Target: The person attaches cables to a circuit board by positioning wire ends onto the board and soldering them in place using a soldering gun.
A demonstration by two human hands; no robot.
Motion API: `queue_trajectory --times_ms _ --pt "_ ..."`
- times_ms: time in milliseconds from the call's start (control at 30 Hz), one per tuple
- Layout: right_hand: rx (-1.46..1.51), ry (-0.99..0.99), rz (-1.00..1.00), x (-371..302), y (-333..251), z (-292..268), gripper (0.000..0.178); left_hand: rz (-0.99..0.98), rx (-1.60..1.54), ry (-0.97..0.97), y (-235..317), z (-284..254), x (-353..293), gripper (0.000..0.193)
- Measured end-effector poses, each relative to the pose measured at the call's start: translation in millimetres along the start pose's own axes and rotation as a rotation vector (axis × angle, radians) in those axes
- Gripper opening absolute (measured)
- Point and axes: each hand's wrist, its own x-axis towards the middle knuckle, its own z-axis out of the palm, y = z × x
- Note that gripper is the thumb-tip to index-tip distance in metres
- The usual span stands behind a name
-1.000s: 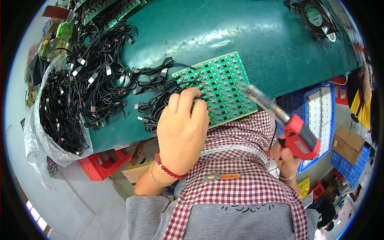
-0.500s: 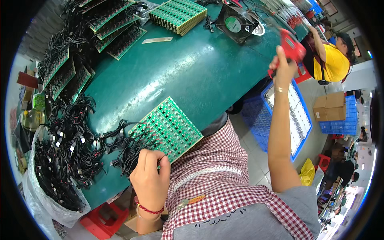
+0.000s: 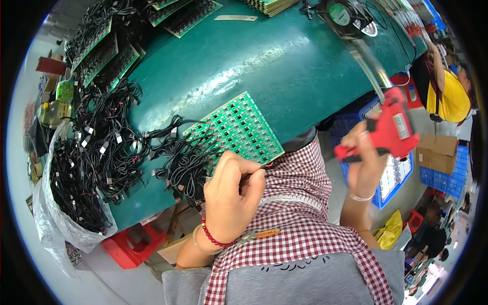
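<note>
A green circuit board [image 3: 249,127] lies on the table near my apron, with several thin black cables [image 3: 185,170] running onto its left side. My left hand [image 3: 229,195] is at the board's near edge, its thumb and forefinger pinched on a black cable whose red wire end [image 3: 268,165] pokes out past the fingertips. To the right, beyond the table's edge, my right hand [image 3: 367,165] grips a red and black soldering gun [image 3: 399,124]. Its metal front end points up and away, slightly blurred, well apart from the board.
A heap of black cables [image 3: 109,137] and a plastic bag of them [image 3: 76,188] lie left. Cabled boards [image 3: 119,63] lean at the back left. A metal strip [image 3: 235,18], a board stack [image 3: 272,6] and a fan [image 3: 343,18] sit at the back. A co-worker [image 3: 450,96] is far right.
My right hand has brought the soldering gun nearer, away from the fan. My left hand now holds a cable end out at the board's near edge. The whole view has shifted.
</note>
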Motion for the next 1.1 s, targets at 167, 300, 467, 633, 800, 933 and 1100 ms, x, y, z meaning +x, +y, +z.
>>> queue_trajectory --times_ms 167,300,467,633,800,933,1100 --pt "-0.001 -0.342 0.317 -40 10 29 0.052 -0.013 -0.058 0.006 8 10 -8 0.015" --pt "0.030 -0.519 0.448 -46 2 45 0.020 0.103 0.048 0.121 3 17 -13 0.019" --pt "-0.009 -0.552 0.428 -47 7 46 0.053 0.174 0.081 0.135 1 21 -16 0.022" --pt "-0.062 -0.555 0.371 -48 10 44 0.051 0.230 0.134 0.148 -3 21 -14 0.022" --pt "-0.027 -0.539 0.407 -48 10 47 0.033 0.229 0.115 0.123 -5 21 -15 0.020" --pt "0.037 -0.475 0.381 -58 14 50 0.048 0.071 -0.031 0.171 -3 23 -19 0.019" --pt "-0.004 -0.515 0.320 -62 12 50 0.048 -0.103 -0.209 0.177 -7 25 -25 0.019"
